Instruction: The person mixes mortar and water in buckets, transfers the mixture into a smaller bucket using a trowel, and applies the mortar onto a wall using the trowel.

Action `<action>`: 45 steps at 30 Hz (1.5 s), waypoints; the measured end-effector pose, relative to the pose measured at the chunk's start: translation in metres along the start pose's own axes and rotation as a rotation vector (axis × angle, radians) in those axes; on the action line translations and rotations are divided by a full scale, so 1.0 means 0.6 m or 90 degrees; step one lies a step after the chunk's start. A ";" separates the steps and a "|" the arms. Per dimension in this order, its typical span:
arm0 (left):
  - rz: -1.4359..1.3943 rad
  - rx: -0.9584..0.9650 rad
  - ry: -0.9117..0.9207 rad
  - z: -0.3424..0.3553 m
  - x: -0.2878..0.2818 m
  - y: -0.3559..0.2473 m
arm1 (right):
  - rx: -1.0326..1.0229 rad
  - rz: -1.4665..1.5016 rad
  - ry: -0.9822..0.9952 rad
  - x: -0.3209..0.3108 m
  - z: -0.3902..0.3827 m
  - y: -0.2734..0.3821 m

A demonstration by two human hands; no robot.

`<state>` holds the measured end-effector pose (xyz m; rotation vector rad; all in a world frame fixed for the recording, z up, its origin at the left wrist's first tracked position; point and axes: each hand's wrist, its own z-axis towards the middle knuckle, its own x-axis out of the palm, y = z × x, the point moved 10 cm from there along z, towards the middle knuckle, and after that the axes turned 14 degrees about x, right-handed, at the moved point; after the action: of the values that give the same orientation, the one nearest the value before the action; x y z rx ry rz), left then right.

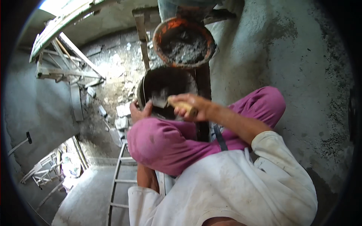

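Note:
My right hand is closed around the wooden handle of a trowel. The trowel's metal blade, partly blurred, dips into a dark bucket in front of my knees. Inside that bucket is grey material, shadowed and hard to make out. My left hand grips the bucket's near left rim, its fingers close to the blade and partly hidden behind my knee. Just beyond stands a second, orange bucket, its inside coated and holding grey mortar.
A plastered wall rises close on my right. Below on the left lie broken blocks and rubble. A ladder leans near my left side. Upright timber stands beside the buckets, with wooden framing further left.

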<state>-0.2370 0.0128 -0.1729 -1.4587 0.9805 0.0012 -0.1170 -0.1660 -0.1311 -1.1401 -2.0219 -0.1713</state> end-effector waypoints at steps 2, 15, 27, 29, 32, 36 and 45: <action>0.031 -0.006 -0.023 -0.002 -0.009 -0.014 | -0.094 -0.441 -0.108 -0.009 -0.043 0.032; 0.044 0.033 -0.066 -0.007 -0.022 -0.027 | -0.487 -1.482 -0.761 0.035 -0.147 0.002; -0.036 -0.103 0.012 -0.020 0.000 -0.033 | -0.482 -1.596 -0.689 0.050 -0.134 0.004; -0.004 -0.050 -0.011 -0.008 -0.011 -0.035 | -0.542 -1.630 -0.633 0.102 -0.173 0.030; -0.034 -0.028 -0.010 -0.013 -0.009 -0.066 | -0.441 -1.655 -0.750 0.142 -0.143 0.096; 0.035 0.013 0.007 -0.005 0.001 -0.038 | -0.237 -1.616 -0.895 0.021 -0.034 0.154; 0.046 -0.056 0.073 -0.014 0.014 -0.041 | 0.123 -0.809 -0.371 -0.076 -0.064 0.020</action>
<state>-0.2230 -0.0033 -0.1560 -1.5159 1.1389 0.0134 -0.0729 -0.2068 -0.1396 0.4188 -2.9228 -0.2721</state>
